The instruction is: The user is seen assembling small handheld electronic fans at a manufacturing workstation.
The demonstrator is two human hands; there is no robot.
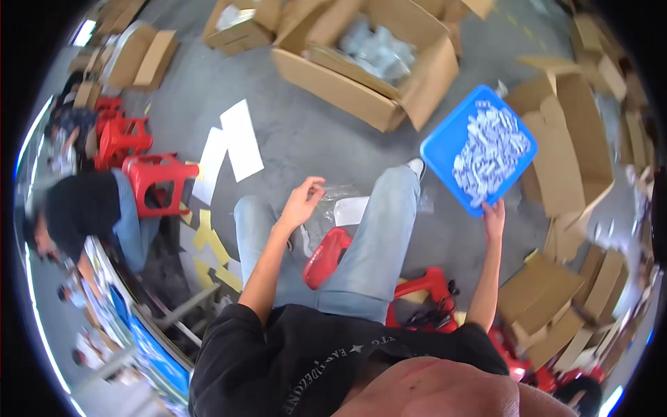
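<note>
1. Over on the right, the blue tray (445,149) is the big item, tilted like a diamond in view and loaded with a heap of small whitish pieces (492,149).
2. The right hand (494,213) is on it, arm stretched far, fingers pinching the tray's rim close to its near corner.
3. Is the tray resting on the floor (292,139) or held up? Can't tell from here; it sits just beyond the person's right shoe (417,167).
4. Now the left hand (303,203), up over the gap between the knees, its fingers bent and bunched toward the thumb; whether the tips press together, can't tell.
5. Past that hand, on the floor, lie crumpled clear plastic (338,190) and a white sheet (351,210), partly behind the right leg.
6. Between the thighs, a red object (327,258) shows, its full shape hidden.
7. To the far side, a large open carton (340,87) holds cloudy plastic bags (379,50); right of the tray, another open carton (587,139) stands with flaps splayed.
8. And on the left, two white panels (242,140) lie near red stools (156,182), with a co-worker in a black top (85,208) bending close by.
</note>
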